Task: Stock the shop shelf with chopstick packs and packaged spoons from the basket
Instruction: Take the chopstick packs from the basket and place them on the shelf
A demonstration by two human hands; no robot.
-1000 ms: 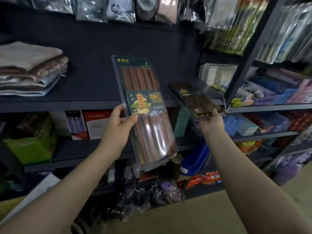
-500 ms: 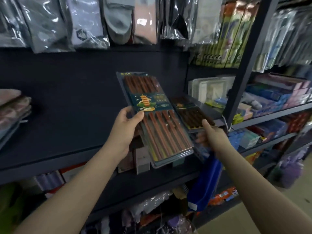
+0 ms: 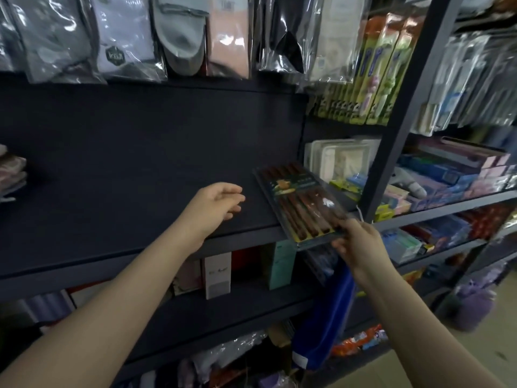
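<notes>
1. Half a second ago the left hand (image 3: 214,204) pinched a chopstick pack by its side edge; now it holds nothing, fingers loosely spread and slightly curled, hovering over the dark shelf (image 3: 140,197) to the left of the chopstick pack (image 3: 300,204).
2. Earlier two packs were in the air, one per hand. Now only one shows plainly: it lies on the shelf at the right end, its near end sticking out past the shelf's front lip.
3. Whether a second pack lies under the visible one cannot be told.
4. The right hand (image 3: 356,245) has moved from beneath its pack to the overhanging near corner, thumb on top and fingers curled below, pinching that corner.
5. The camera has also swung right and closer, so the folded towels (image 3: 11,172) have slid to the far left edge.
6. Edges: the pack's far end is near the shelf's back panel, its right side just beside the black upright post (image 3: 400,130), with clear plastic boxes (image 3: 340,156) behind it, by that post.
7. Open room: left of the pack the shelf surface runs bare as far as the towels.
8. Above the pack, bagged socks (image 3: 179,35) hang from the shelf overhead, well apart from it.
9. Below the pack, a blue basket (image 3: 326,312) hangs in front of the lower shelves.
</notes>
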